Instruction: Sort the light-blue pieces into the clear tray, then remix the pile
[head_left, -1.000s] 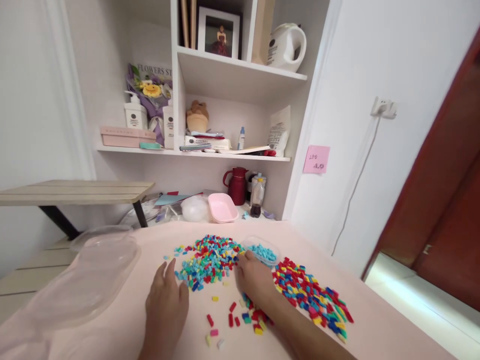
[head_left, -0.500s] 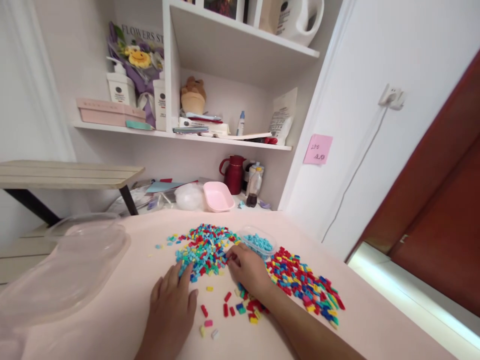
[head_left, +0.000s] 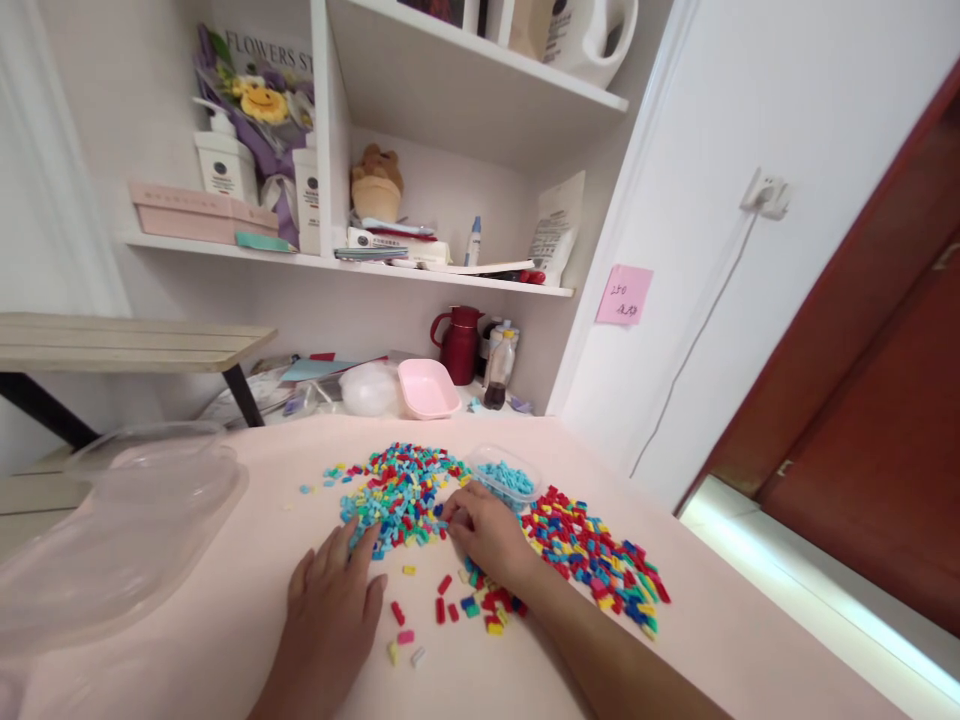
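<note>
A heap of small coloured toy bricks (head_left: pixel 401 490) lies on the pink tabletop, light blue ones thickest at its near left side. My left hand (head_left: pixel 330 600) rests palm down with fingers apart, its fingertips at the heap's near left edge. At the heap's right side, my right hand (head_left: pixel 487 535) has its thumb and fingers bent together in a pinch. Whatever is between those fingertips, if anything, is too small to make out. Just beyond this hand stands a clear plastic tub (head_left: pixel 536 485) of light blue bricks.
A second spread of mixed bricks (head_left: pixel 592 550), many red, lies right of my right forearm. Loose bricks (head_left: pixel 441 610) lie between my hands. Clear plastic containers (head_left: pixel 150 520) sit at the left. Behind are a pink basin (head_left: pixel 427 388), a red jug (head_left: pixel 459 345) and a bottle (head_left: pixel 499 375).
The whole view has shifted slightly, so everything appears a little farther left. Both hands keep nearly the same places at the heap.
</note>
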